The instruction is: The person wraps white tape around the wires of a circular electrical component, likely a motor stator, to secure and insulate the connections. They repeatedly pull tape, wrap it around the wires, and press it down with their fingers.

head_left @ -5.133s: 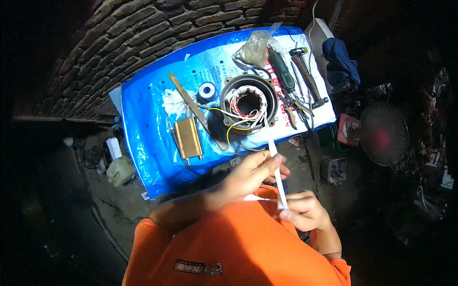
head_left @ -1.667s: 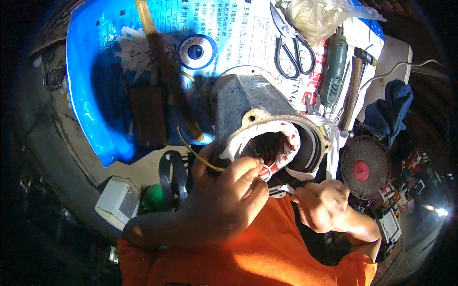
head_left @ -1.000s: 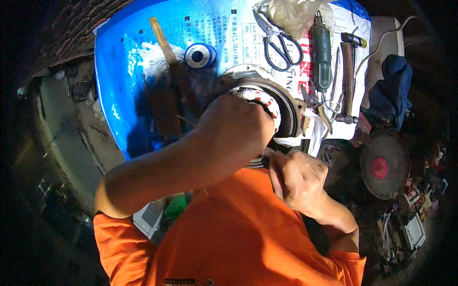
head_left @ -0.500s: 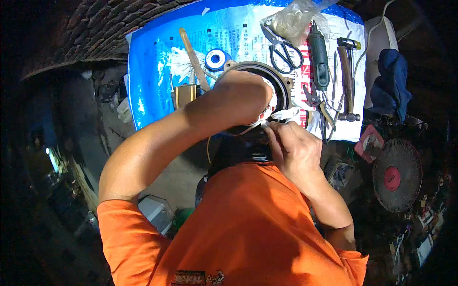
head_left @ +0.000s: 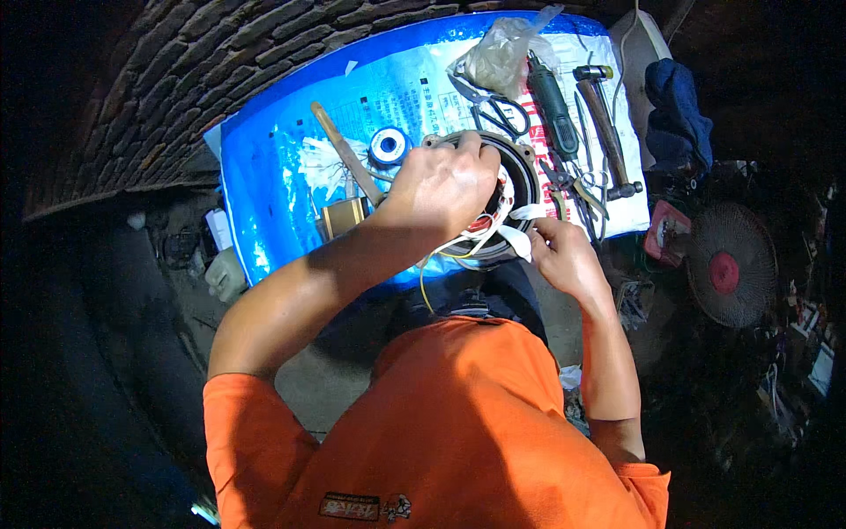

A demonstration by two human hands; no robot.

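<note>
A round dark metal motor housing with lugs on its rim lies at the front of the covered work surface. White, red and yellow wires run along its near inner side, and a yellow one hangs over the edge. My left hand reaches over the housing's left side, its fingers curled down into the opening; the fingertips are hidden. At the near right rim, my right hand is closed in a pinch on a white strip, which looks like cloth tape and leads into the housing.
Left of the housing are a tape roll, a wooden stick, white strips and a boxy metal piece. To the right lie scissors, a green rotary tool, pliers and a hammer. A fan stands at right.
My left hand has risen partly out of the housing, so the wires inside show. My right hand has drawn slightly away to the right with the white strip. The whole view has shifted.
</note>
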